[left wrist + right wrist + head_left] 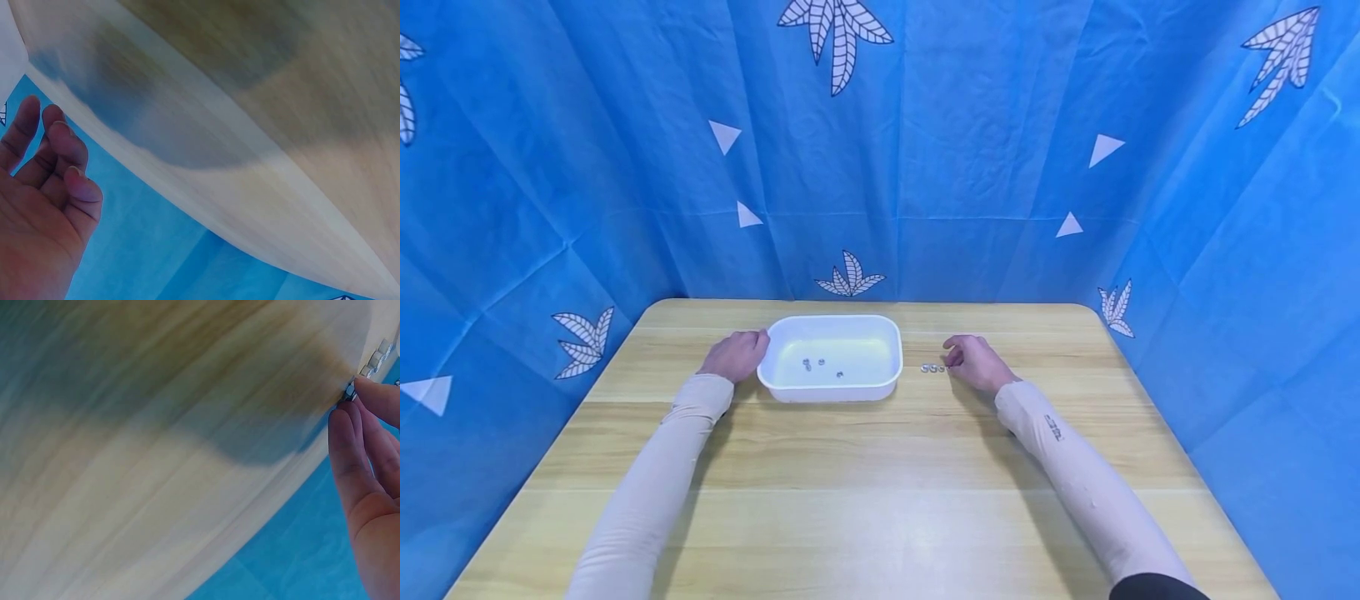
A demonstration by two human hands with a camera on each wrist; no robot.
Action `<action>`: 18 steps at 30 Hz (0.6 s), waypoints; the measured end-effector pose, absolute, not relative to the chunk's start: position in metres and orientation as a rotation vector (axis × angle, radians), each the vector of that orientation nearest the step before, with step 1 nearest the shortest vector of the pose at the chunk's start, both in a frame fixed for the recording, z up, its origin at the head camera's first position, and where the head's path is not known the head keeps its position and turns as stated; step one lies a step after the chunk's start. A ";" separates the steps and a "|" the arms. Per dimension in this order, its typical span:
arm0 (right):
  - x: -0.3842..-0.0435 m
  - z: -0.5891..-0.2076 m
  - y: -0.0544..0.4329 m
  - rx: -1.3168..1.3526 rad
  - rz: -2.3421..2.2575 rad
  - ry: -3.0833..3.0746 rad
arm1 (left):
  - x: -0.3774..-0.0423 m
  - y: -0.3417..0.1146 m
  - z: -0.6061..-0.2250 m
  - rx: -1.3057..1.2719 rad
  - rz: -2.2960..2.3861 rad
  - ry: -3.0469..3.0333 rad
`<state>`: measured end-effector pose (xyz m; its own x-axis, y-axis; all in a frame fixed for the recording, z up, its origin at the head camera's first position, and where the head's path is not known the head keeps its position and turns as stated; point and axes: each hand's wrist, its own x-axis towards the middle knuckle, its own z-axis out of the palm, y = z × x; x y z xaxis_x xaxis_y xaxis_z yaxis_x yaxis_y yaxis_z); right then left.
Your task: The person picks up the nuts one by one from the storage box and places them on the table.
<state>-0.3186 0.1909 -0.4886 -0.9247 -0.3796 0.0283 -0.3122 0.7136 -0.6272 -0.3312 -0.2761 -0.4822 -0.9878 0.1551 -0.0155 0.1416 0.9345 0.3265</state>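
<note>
A white plastic basin (829,393) stands at the back of the table, with several small metal nuts (822,362) on its floor. My left hand (736,357) holds the basin's left end at the rim. In the left wrist view, that hand's fingers (80,187) are bent, with a bit of the basin (9,53) beyond them and the thumb out of sight. To the right of the basin, three hex nuts (933,368) lie in a row on the tabletop. At the row's right end my right hand (976,363) pinches a nut (350,391) between thumb and fingertips.
The pale wooden table (850,483) has rounded back corners. Blue curtains (970,150) with white leaf and triangle prints hang behind it and along both sides. Both light sleeves (651,492) reach over the table from the front.
</note>
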 end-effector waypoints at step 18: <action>-0.319 -0.492 0.190 -0.571 -1.027 2.831 | -0.331 -0.276 -0.483 0.248 0.517 3.054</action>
